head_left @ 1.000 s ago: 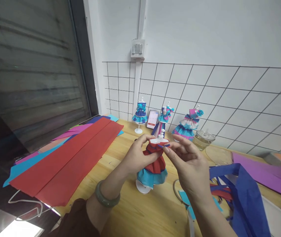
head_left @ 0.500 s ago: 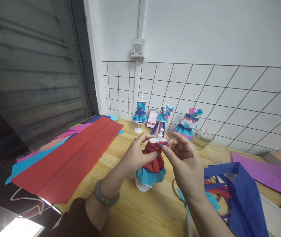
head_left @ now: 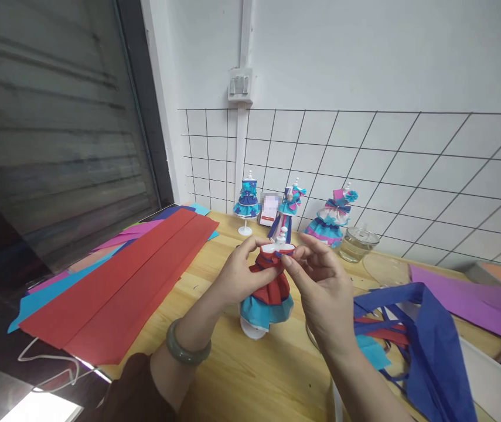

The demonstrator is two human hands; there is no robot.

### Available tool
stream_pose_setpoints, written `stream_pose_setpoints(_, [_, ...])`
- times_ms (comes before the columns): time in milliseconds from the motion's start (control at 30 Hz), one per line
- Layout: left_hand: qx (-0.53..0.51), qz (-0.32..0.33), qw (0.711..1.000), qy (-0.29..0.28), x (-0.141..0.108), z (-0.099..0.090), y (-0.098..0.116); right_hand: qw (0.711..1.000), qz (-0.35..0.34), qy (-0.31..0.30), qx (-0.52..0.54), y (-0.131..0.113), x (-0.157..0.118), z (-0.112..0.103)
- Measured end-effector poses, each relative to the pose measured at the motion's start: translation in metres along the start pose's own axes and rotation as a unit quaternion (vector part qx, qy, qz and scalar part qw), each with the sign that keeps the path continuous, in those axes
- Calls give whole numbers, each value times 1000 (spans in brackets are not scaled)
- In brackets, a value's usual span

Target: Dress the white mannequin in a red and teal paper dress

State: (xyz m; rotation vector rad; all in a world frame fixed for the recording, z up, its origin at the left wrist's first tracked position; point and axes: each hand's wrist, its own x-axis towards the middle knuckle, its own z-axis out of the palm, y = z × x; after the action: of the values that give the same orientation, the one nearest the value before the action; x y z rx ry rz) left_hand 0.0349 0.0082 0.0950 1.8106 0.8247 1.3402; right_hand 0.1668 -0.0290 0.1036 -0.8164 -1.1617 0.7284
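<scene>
A small white mannequin (head_left: 282, 235) stands on a round base in front of me, wearing a red and turquoise dress (head_left: 273, 288). My left hand (head_left: 242, 271) is wrapped round the dressed torso from the left, its thumb across the front. My right hand (head_left: 323, 287) pinches a small dark-blue strip (head_left: 279, 255) at the upper front edge of the bodice. The strip's far end is hidden by the fingers.
Several dressed mini mannequins (head_left: 246, 199) stand at the back beside a phone (head_left: 269, 210) and a glass cup (head_left: 358, 244). Red fabric (head_left: 131, 281) covers other coloured sheets at left. Blue fabric (head_left: 435, 346) and scraps lie right, near a purple sheet (head_left: 470, 299).
The view has shifted slightly. My left hand keeps its hold on the mannequin, and my right fingers stay at the bodice's top edge with the blue strip.
</scene>
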Motion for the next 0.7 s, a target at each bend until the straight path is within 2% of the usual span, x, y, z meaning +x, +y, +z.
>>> stream_pose_setpoints(700, [0, 5, 1000, -18, 0, -4, 4, 1000, 1, -2, 6, 0, 3, -1])
